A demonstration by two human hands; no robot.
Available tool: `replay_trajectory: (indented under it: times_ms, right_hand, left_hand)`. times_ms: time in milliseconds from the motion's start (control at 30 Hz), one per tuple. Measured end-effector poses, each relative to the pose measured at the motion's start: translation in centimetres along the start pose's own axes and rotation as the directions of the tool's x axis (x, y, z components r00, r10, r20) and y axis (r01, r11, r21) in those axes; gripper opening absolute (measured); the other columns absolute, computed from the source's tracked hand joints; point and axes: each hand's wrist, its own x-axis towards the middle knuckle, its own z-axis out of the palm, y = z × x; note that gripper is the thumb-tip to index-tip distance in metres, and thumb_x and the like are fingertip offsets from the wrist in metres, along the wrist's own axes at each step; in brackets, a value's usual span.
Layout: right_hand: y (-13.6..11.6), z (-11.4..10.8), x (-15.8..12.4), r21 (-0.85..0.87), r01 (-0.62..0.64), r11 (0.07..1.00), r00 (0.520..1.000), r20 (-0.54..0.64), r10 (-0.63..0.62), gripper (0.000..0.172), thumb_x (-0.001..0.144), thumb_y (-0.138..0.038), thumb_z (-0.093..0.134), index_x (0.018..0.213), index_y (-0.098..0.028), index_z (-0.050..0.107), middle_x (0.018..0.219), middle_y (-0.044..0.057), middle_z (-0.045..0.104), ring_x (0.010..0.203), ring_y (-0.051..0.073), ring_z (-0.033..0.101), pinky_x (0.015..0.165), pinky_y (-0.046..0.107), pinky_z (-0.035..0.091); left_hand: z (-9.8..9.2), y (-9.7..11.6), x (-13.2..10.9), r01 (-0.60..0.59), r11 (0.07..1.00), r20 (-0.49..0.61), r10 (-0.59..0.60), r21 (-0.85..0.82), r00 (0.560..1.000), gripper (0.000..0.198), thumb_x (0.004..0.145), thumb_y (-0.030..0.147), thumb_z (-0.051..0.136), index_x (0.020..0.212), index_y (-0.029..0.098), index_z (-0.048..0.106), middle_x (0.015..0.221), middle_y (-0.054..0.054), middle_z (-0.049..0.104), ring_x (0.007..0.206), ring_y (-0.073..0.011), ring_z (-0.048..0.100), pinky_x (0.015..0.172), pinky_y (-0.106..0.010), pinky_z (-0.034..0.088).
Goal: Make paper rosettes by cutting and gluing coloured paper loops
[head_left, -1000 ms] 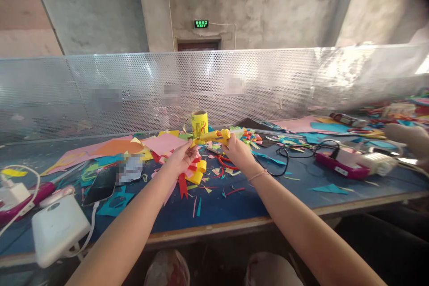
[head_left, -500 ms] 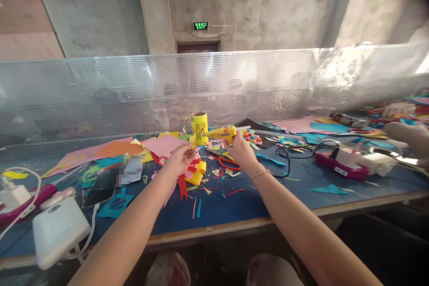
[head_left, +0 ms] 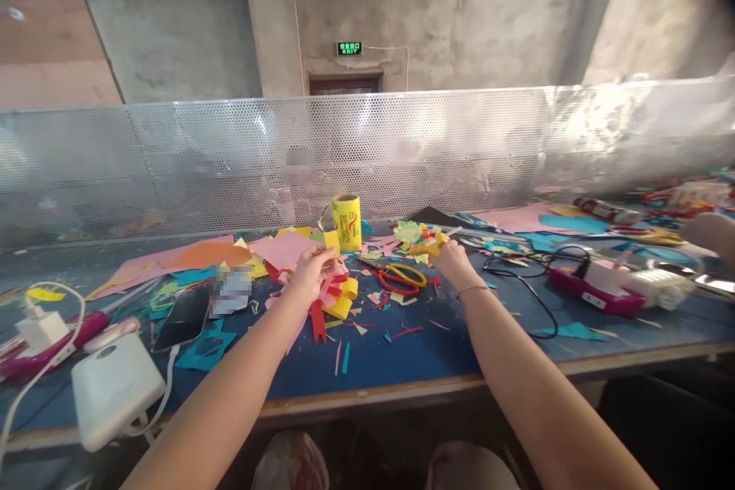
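Note:
My left hand (head_left: 313,269) is closed on a paper bow (head_left: 336,292) made of pink, yellow and red looped strips, lifted slightly over the blue table (head_left: 402,360). A small yellow piece sticks up from its fingers. My right hand (head_left: 453,260) reaches further back and to the right, wrapped round a yellow glue gun (head_left: 429,244) held low among coloured paper scraps. Red and yellow scissors (head_left: 402,276) lie between the hands. A yellow roll (head_left: 347,222) stands upright behind the bow.
A perforated metal screen (head_left: 230,161) runs along the table's far side. A white power bank (head_left: 115,392), a charger and a phone (head_left: 184,315) lie at the left. At the right are a black cable (head_left: 517,276), a pink device (head_left: 597,295) and another person's hand (head_left: 712,233).
My right hand has carried the glue gun away from the bow, to the right and down toward the scraps. The left hand keeps hold of the bow. The scissors now show.

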Motion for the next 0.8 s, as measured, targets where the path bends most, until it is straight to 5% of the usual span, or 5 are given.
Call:
replay_trajectory:
  times_ms: [133,267,367,567,800]
  right_hand:
    - [-0.5,-0.9,-1.1,-0.027,-0.039,0.999,0.992,-0.125,0.036,0.046,0.07,-0.025,0.055,0.109,0.0,0.05,0.113,0.028,0.046,0.108,0.039,0.044,0.081,0.046,0.039]
    - [-4.3,-2.2,-3.1,0.161,0.278,0.947,0.937,-0.264,-0.23,0.027,0.075,-0.027,0.05,0.095,-0.01,0.056,0.102,0.02,0.055,0.103,0.031,0.049,0.082,0.042,0.039]
    - [-8.7,-1.9,-5.4,0.525,0.43,0.734,0.879,-0.06,-0.473,0.018,0.078,-0.033,0.047,0.075,-0.018,0.057,0.072,0.006,0.061,0.071,0.019,0.057,0.068,0.032,0.043]
    - [-15.3,0.2,-8.7,0.914,0.119,0.387,0.939,0.023,-0.342,0.022,0.067,-0.04,0.058,0.072,-0.02,0.054,0.073,0.002,0.06,0.067,0.015,0.056,0.061,0.028,0.044]
    - [-17.8,0.9,-8.9,0.97,-0.239,-0.031,0.939,0.223,-0.262,0.023,0.058,-0.034,0.066,0.068,-0.019,0.052,0.064,-0.003,0.054,0.059,0.01,0.053,0.053,0.022,0.042]
  left_hand:
    - [0.3,0.1,-0.2,0.001,0.999,-0.011,0.0,0.04,1.0,0.025,0.051,0.018,0.075,0.068,0.016,0.056,0.063,0.003,0.058,0.055,-0.0079,0.055,0.056,-0.021,0.045]
    - [0.4,0.0,-0.1,-0.021,0.996,-0.004,0.021,0.087,1.0,0.023,0.05,0.02,0.074,0.068,0.015,0.059,0.064,0.002,0.058,0.055,-0.0069,0.052,0.055,-0.02,0.041]
    - [0.3,-0.2,0.1,-0.065,0.99,-0.007,0.066,0.124,0.998,0.023,0.05,0.023,0.074,0.069,0.015,0.062,0.064,0.001,0.059,0.054,-0.0065,0.051,0.051,-0.019,0.037]
    - [0.2,0.0,0.2,-0.134,0.99,0.052,0.132,0.042,0.99,0.025,0.047,0.023,0.075,0.066,0.014,0.061,0.064,0.0,0.059,0.059,-0.009,0.054,0.058,-0.022,0.041]
    - [0.2,0.1,0.5,-0.099,0.992,0.008,0.099,0.078,0.995,0.02,0.055,0.021,0.067,0.07,0.015,0.055,0.067,-0.001,0.058,0.061,-0.0109,0.057,0.062,-0.024,0.044]
